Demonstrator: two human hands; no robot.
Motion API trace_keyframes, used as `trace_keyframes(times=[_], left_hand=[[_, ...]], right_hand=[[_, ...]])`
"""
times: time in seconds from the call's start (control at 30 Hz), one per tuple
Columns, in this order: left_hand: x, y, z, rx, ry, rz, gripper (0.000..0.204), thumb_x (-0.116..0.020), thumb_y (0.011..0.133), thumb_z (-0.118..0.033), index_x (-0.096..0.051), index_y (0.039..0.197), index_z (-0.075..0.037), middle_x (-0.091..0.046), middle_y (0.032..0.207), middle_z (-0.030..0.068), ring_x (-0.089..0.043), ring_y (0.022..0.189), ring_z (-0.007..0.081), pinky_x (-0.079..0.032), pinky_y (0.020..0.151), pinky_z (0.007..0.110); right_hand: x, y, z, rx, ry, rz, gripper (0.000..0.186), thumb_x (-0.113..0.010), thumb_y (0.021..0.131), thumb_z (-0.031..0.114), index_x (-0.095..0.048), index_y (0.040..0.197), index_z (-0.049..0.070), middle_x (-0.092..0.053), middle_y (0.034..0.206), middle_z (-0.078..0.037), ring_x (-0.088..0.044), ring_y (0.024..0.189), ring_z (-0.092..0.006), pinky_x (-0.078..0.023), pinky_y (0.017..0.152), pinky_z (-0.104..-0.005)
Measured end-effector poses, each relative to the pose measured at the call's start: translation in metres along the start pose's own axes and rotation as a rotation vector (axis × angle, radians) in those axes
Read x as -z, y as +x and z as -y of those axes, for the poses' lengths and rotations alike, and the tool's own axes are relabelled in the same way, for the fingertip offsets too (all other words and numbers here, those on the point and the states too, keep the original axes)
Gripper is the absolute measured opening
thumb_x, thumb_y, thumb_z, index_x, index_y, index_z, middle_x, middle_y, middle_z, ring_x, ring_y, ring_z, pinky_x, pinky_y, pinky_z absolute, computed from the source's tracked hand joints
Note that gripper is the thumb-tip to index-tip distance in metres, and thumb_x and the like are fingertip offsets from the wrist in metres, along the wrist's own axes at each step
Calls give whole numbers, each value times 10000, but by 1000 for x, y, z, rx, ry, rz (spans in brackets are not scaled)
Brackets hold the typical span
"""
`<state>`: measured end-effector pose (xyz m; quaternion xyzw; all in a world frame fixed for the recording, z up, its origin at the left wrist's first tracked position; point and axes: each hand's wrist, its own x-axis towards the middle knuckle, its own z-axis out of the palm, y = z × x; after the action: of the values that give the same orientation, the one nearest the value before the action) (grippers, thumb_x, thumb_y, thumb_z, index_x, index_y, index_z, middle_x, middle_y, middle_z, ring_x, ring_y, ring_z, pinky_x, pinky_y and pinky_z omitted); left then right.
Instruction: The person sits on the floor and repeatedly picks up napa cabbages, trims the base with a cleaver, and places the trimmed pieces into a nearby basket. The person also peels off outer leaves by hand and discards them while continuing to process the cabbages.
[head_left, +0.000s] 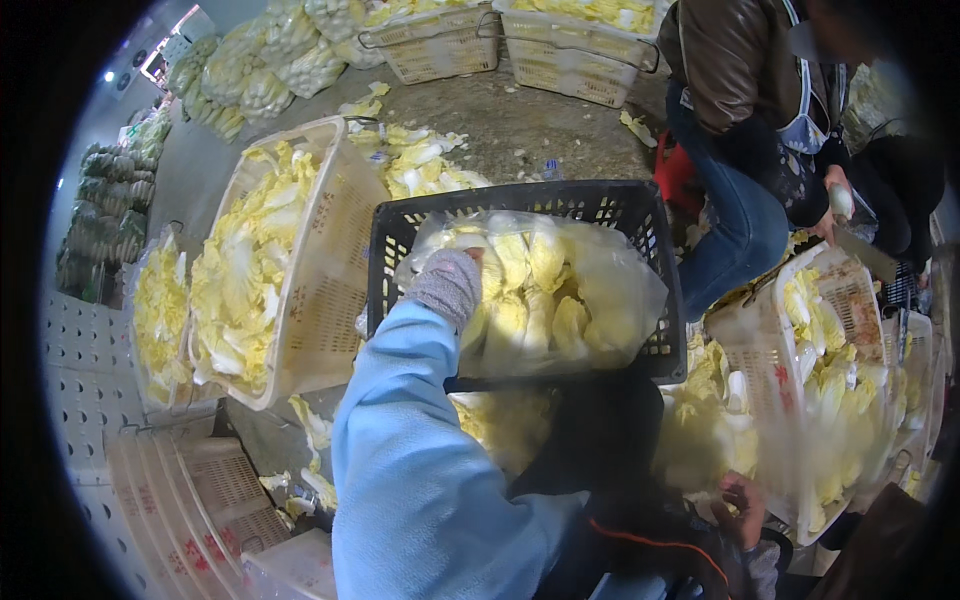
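In front of me sits a black plastic crate (590, 196) lined with a clear plastic bag (630, 295). Trimmed yellow Chinese cabbages (545, 255) lie inside the bag. My left arm, in a light blue sleeve, reaches over the crate's left side. At the cabbages and the bag's left part is my left hand (474, 253); a grey cuff and the angle hide most of its fingers, so its grip does not show. Lower right, my right hand (742, 508) hangs with loosely curled fingers apart and nothing visible in it, near loose cabbage leaves (715, 420).
A tilted cream crate (330, 250) of yellow leaves stands left, with stacked crates (200, 490) below it. Two full crates (435, 50) are at the back, near bagged cabbages (270, 60). At right, a person (735, 190) holds a knife (865, 254) beside leaf-filled crates (830, 370).
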<state>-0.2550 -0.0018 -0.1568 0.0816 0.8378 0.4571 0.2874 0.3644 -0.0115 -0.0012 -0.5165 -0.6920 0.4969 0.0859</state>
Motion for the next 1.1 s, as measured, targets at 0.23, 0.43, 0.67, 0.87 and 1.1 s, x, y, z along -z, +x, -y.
trace_keyframes(times=[0.23, 0.43, 0.67, 0.87, 1.1], left_hand=[[12, 30, 32, -15, 9, -34, 118, -564, 805, -144, -608, 875, -60, -633, 812, 69, -613, 764, 211, -504, 713, 346], [60, -14, 79, -23, -60, 9, 103, -573, 795, -134, -607, 848, -52, -631, 795, 74, -613, 752, 216, -507, 705, 353], [106, -47, 99, -31, -121, 13, 89, -583, 783, -122, -605, 818, -43, -630, 774, 81, -613, 738, 223, -510, 697, 361], [185, -45, 81, -131, -441, 165, 79, -592, 773, -112, -604, 792, -36, -628, 757, 87, -612, 726, 228, -513, 690, 368], [170, -119, 20, -23, 590, 230, 151, -588, 804, -199, -575, 837, -53, -619, 773, 71, -601, 689, 220, -508, 637, 339]], right_hand=[[-11, 8, -3, 17, -31, 11, 547, -673, 654, -30, -467, 1157, 30, -565, 1058, -101, -576, 958, -191, -473, 792, -311], [-12, 79, 91, 402, -279, -166, 447, -626, 643, -49, -527, 1075, 9, -575, 1002, -140, -583, 905, -236, -473, 778, -319], [-156, 209, 198, 689, -498, -83, 490, -706, 668, 296, -543, 1045, 29, -587, 952, -159, -552, 940, -314, -422, 843, -383], [-154, 262, 184, 236, -500, -78, 383, -666, 687, 257, -536, 968, 32, -567, 956, -161, -533, 895, -333, -393, 846, -410], [-185, 250, 170, 635, -653, 305, 440, -699, 653, 113, -545, 1054, 21, -584, 886, -153, -564, 872, -316, -443, 783, -392]])
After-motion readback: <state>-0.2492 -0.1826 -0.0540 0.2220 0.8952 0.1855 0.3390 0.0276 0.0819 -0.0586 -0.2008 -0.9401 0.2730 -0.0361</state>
